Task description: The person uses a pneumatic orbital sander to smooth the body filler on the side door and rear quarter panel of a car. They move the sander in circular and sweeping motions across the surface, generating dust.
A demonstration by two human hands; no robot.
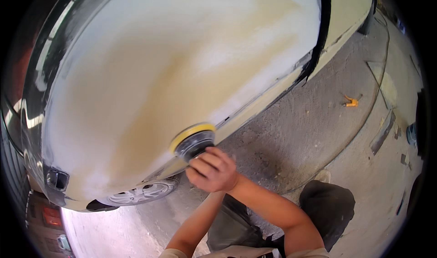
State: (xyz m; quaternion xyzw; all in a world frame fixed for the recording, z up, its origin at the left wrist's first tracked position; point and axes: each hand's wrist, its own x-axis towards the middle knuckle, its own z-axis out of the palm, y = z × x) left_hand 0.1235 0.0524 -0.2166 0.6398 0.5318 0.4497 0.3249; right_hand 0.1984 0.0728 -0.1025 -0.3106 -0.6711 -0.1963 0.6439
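Observation:
A round black sander (193, 144) with a yellow rim lies against the lower edge of a car panel (136, 76), which is patched in white and tan. My right hand (211, 169) is closed around the back of the sander, fingers curled over it. The left forearm reaches up beneath the right wrist, and my left hand is hidden behind the right one, so its fingers do not show. Smooth tan areas blend into whitish ones across the panel. Below its lower left part sits a silver wheel (143, 192).
On the concrete floor (309, 126) lie a yellow trigger-handled air gun (350, 101) and a long thin hose (353, 142) curving toward my legs. Flat scraps (383, 131) and a bluish bucket (412, 134) are at the right. My bent knee (327, 208) is close below.

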